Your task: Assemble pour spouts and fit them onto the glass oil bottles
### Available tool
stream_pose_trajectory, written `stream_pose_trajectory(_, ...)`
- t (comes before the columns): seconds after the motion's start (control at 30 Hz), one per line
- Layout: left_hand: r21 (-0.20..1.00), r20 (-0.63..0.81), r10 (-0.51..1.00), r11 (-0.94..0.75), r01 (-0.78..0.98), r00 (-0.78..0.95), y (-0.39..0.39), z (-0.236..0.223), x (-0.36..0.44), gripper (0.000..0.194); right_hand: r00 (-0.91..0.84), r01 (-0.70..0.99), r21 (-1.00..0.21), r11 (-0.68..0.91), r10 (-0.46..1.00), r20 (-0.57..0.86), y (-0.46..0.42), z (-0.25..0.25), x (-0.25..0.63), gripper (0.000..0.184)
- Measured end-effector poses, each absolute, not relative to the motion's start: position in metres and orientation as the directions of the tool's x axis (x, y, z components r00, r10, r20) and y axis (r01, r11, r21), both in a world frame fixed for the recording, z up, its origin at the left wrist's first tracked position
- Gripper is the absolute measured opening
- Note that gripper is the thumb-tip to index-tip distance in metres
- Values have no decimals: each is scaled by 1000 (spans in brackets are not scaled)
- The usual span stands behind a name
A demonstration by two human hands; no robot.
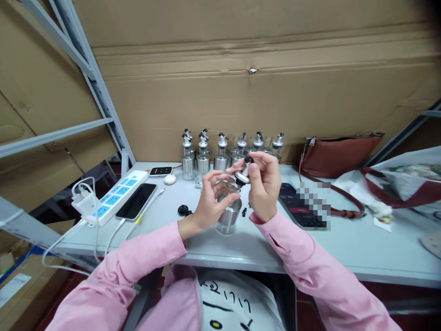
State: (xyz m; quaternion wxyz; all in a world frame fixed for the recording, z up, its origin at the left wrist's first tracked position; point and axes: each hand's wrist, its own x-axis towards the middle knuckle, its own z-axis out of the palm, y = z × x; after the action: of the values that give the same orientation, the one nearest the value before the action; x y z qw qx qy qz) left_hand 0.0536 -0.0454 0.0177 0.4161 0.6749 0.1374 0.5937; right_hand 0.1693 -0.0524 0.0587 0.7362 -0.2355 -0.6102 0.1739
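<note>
A glass bottle with a steel sleeve (230, 212) stands near the table's front edge. My left hand (215, 200) is wrapped round its neck and upper part. Just above the bottle's mouth, my right hand (264, 184) pinches a silver pourer top (244, 174) with black parts, tilted. The pourer's lower end is close to the rim; I cannot tell whether they touch. Small black pieces (244, 212) lie on the table right of the bottle. A round black cap (183, 210) lies to the left, near my left wrist.
Several finished-looking bottles with pourers (203, 158) stand along the cardboard wall. On the left are a power strip (119, 195), a dark phone (136, 201) and cables. Another phone (299, 209) and a brown bag (339, 154) lie on the right.
</note>
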Motion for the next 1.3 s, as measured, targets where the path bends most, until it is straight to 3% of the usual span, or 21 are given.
stream_pose_trajectory(0.17, 700, 715, 654, -666, -258, 249, -45, 14, 53, 53, 148, 72, -551, 831, 538, 830, -51, 56, 165, 14)
stream_pose_trajectory(0.4, 673, 739, 629, -676, -300, 239, -44, 8, 53, 42, 29, 104, -551, 828, 552, 834, -54, 50, 166, 16)
stream_pose_trajectory(0.7, 601, 795, 527, -754, -265, 302, -42, 9, 50, 41, 39, 344, -404, 847, 417, 908, -53, 46, 174, 22)
stream_pose_trajectory(0.93, 583, 806, 517, -778, -236, 287, -37, 1, 50, 36, 41, 321, -427, 845, 438, 898, -54, 39, 173, 21)
stream_pose_trajectory(1.03, 554, 822, 512, -819, -146, 249, -36, 2, 47, 34, 61, 300, -473, 828, 478, 876, -53, 36, 171, 20)
stream_pose_trajectory(1.17, 505, 814, 520, -854, 125, 259, -41, 20, 35, 35, -1, 248, -540, 804, 558, 830, -56, 40, 176, 21)
stream_pose_trajectory(1.3, 599, 688, 619, -779, 185, 380, -43, 53, 26, 30, -190, 306, -534, 788, 600, 777, -63, 55, 194, 30)
